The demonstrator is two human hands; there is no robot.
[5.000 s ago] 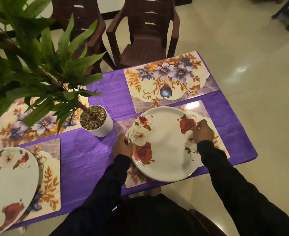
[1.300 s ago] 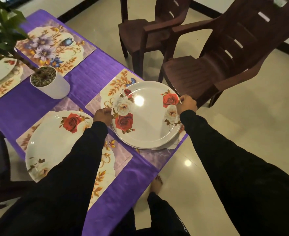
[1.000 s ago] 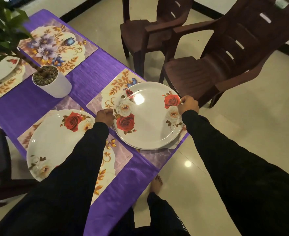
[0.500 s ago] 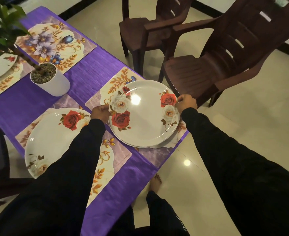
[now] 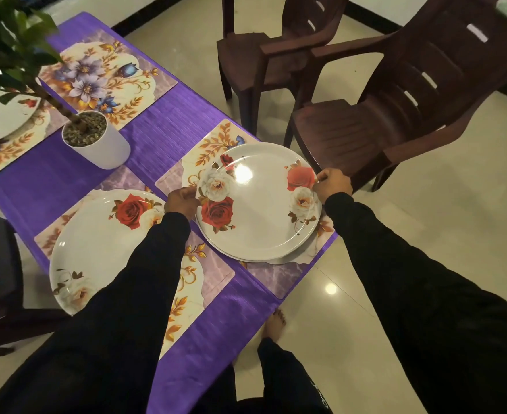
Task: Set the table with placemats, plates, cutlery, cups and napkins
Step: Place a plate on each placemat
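1. Now we hold the rose plate by opposite rims: left hand and right hand each in a pinching grip.
2. It sits over the placemat at the counter's corner.
3. We should lower it level, centre it, then release both rims together.

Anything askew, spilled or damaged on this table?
Nothing spilled or broken. Two things stand out: the held plate appears to have a second rim beneath it, perhaps a stacked plate, and its placemat hangs past the table edge.
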